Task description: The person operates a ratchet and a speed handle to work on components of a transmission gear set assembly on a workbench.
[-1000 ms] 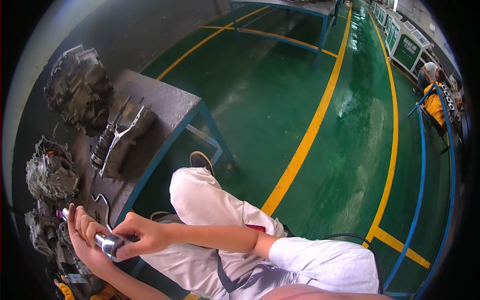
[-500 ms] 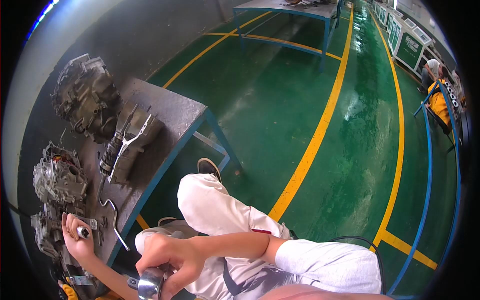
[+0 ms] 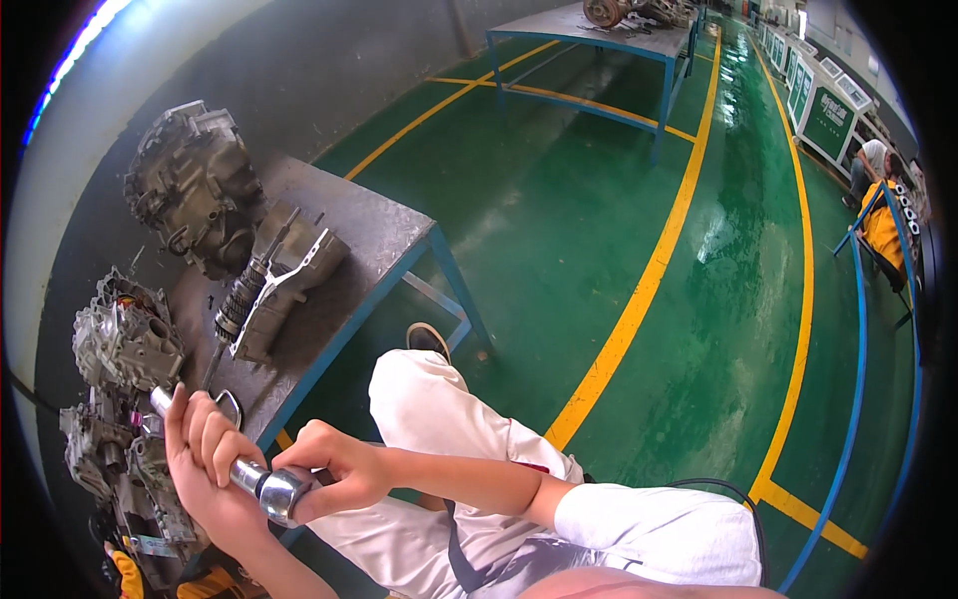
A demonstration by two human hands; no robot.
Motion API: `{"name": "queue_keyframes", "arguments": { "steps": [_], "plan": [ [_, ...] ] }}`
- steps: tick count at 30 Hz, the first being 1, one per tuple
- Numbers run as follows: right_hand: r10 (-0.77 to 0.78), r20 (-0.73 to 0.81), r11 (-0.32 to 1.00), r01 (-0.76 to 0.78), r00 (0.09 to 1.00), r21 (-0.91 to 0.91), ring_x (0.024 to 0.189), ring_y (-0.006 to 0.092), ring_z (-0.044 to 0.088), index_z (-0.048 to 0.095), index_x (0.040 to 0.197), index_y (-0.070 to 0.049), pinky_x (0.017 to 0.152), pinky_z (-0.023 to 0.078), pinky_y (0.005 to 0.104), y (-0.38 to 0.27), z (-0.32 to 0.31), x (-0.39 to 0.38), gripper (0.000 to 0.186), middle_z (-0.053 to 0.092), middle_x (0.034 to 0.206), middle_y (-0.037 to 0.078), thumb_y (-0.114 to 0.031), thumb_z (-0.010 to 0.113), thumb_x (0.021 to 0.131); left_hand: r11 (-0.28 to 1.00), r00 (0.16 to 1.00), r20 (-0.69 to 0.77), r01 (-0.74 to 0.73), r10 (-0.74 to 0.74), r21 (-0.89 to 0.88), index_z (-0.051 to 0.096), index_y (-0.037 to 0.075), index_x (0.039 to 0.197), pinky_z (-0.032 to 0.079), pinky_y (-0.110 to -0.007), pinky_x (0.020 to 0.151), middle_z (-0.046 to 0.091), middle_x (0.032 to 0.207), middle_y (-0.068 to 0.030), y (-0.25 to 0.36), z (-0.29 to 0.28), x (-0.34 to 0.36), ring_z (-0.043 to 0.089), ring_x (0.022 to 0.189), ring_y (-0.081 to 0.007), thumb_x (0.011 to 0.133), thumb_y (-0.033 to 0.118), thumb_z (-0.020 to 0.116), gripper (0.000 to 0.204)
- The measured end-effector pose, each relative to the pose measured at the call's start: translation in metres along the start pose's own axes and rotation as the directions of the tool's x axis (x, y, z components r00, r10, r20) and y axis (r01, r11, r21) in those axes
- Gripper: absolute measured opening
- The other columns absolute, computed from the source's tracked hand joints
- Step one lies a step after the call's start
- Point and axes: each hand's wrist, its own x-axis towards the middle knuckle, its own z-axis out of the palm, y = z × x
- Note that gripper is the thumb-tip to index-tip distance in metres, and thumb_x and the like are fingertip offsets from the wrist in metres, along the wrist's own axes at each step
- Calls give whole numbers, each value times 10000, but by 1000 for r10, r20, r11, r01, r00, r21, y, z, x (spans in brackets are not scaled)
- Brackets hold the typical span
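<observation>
My left hand (image 3: 205, 474) is wrapped round a long chrome bar (image 3: 162, 401). My right hand (image 3: 342, 469) grips a large chrome socket (image 3: 285, 496) at the bar's lower right end, meeting it beside my left hand. Behind my hands, a metal bench (image 3: 384, 225) holds a large transmission housing (image 3: 195, 190), an opened casing (image 3: 284, 309) with a geared shaft (image 3: 241, 299), and paler metal castings (image 3: 125, 339) along the left. Part of a bent metal rod (image 3: 230, 409) shows just beyond my left hand, mostly hidden by it.
A blue-legged table (image 3: 559, 18) with metal parts stands ahead along the wall. Green floor (image 3: 599, 220) with yellow lines runs beside it. At the right are blue rails (image 3: 860, 349), a crouching person (image 3: 874, 160), yellow cloth or bags (image 3: 883, 235) and a row of cabinets (image 3: 828, 120).
The socket, held low and apart from the bar half a second ago, has risen left to its end. My left hand has moved right with the bar and now partly hides the bent rod.
</observation>
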Motion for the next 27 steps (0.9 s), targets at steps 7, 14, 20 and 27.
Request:
{"name": "queue_keyframes", "arguments": {
  "steps": [7,14,20,27],
  "plan": [
    [14,25,993,-17,1000,117,396,133,394,573,757,8,419,281,252,7,2,1,285,408,507,41,-246,694,714,999,999,-35,-32,33,31,272,119,625,208,-218,320,216,491,16,-2,-2,-5,182,362,-73,951,204,389,356],
    [74,24,997,-74,997,-16,389,133,363,538,705,-5,416,260,263,-15,14,-1,298,383,491,35,-249,709,718,982,980,-69,189,-188,1,283,126,630,174,-231,332,212,486,28,15,6,-3,170,361,-73,952,211,369,344],
    [-206,86,977,200,975,73,399,221,458,550,701,-12,416,296,294,-45,11,-1,300,431,485,46,-261,718,706,983,984,23,-176,176,44,273,124,611,235,-222,411,219,540,18,92,-24,17,198,424,-83,929,126,387,338],
    [-103,-22,993,104,994,54,392,141,477,622,770,22,409,313,249,-15,-2,2,275,471,486,51,-170,734,610,983,992,32,128,-125,-132,302,125,572,201,-235,368,238,499,39,44,-19,27,188,386,-74,919,145,382,357]
  ]
}}
